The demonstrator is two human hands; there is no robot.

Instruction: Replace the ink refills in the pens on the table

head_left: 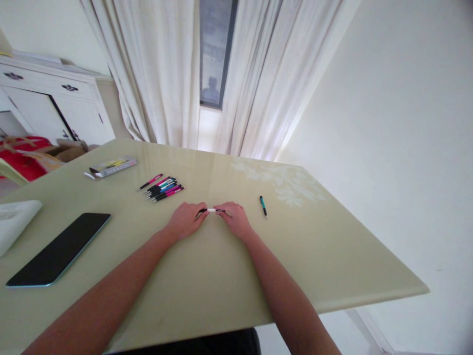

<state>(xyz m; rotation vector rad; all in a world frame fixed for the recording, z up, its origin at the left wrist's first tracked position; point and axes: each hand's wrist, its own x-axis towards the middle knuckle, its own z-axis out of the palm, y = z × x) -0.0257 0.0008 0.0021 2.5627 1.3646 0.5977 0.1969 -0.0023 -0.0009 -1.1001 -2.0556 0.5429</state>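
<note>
From the head camera, you see both your forearms stretched out over the pale green table (207, 276), with your hands meeting near its middle. Your left hand (186, 220) and your right hand (236, 220) rest low on the table top, knuckles up, fingers curled in. Between them you hold a white pen (212, 210) lying roughly level. Your left fingertips pinch its dark left end and your right fingertips pinch its right end, so only the short white middle shows between the two hands. It is too small to tell whether the pen touches the table.

Just beyond your left hand lies a bundle of pens (164, 188), pink, blue, teal and black, packed side by side and pointing up to the right. To the right of your right hand, near but apart from it, a single teal pen (263, 206) lies on its own.

Further left, near the far edge, sits an open flat box (111, 166). Closer to you on the left lies a dark tablet (61, 249), screen up, and a white object (15, 219) sits at the left edge. Behind the table hang cream curtains (166, 69) around a narrow window (216, 49), with a white cabinet (51, 98) at the far left.
</note>
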